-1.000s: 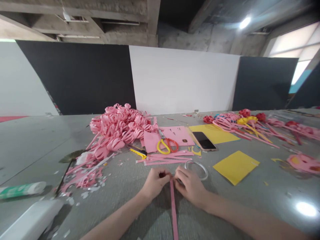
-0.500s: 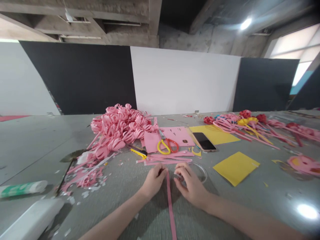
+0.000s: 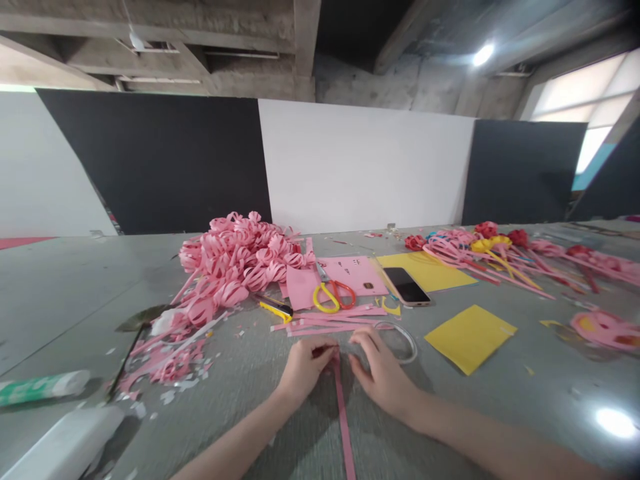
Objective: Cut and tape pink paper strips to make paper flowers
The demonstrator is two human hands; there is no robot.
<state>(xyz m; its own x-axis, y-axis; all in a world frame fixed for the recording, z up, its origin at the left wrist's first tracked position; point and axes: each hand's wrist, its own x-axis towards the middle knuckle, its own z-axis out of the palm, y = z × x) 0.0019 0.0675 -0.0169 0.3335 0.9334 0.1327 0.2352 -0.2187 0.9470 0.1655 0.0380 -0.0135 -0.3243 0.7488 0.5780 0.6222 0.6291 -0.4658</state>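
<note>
My left hand (image 3: 309, 370) pinches the upper end of a narrow pink paper strip (image 3: 343, 421), which hangs down toward the bottom edge of the view. Just right of it is my right hand (image 3: 381, 372), its thumb and fingers parted and nothing visible between them. Behind my right hand lies a clear ring-shaped roll of tape (image 3: 409, 341). Beyond both hands, several pink strips (image 3: 325, 321) with pale ends lie on the table. Scissors (image 3: 327, 297) with one yellow and one red handle rest past these strips, on pink paper.
A yellow-black utility knife (image 3: 276, 307) lies near a heap of looped pink paper (image 3: 240, 257). To the right are a phone (image 3: 407, 287), a yellow sheet (image 3: 473, 338) and paper flowers (image 3: 457, 241). A green-white tube (image 3: 45, 387) and a white box (image 3: 65, 443) are at left.
The view has shifted slightly. My left fingers still pinch the strip's end. My right hand stays beside it, with thumb and fingers apart.
</note>
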